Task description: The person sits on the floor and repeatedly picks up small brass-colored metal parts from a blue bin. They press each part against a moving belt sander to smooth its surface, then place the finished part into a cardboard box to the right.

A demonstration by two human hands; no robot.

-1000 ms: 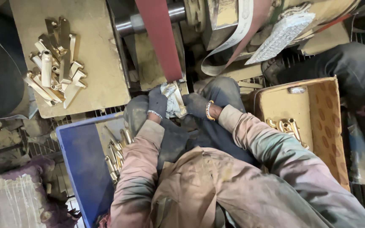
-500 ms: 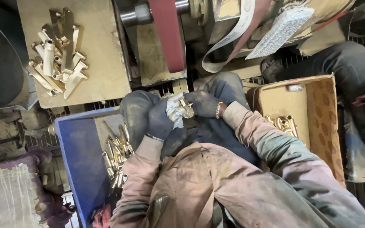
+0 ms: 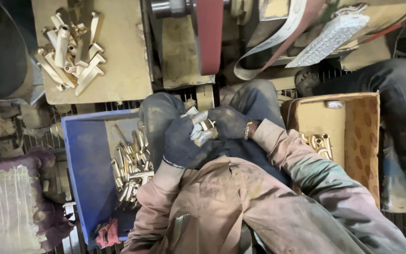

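Both gloved, left hand (image 3: 180, 143) and right hand (image 3: 229, 121) gripping one brass fitting (image 3: 202, 132); could slip into blue crate (image 3: 88, 164).

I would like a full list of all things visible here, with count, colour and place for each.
brass part with rag: one, brass and whitish, between both hands over the lap
blue tray: one, blue, left of the knees
brass parts in tray: many, brass, inside the blue tray
cardboard box: one, brown, right side
brass parts in box: a few, brass, inside the cardboard box
board: one, tan, upper left
brass parts on board: a pile, pale brass
sanding belt: one, red, top centre
red rag: one, tray's near corner
left hand: dark glove
right hand: dark glove
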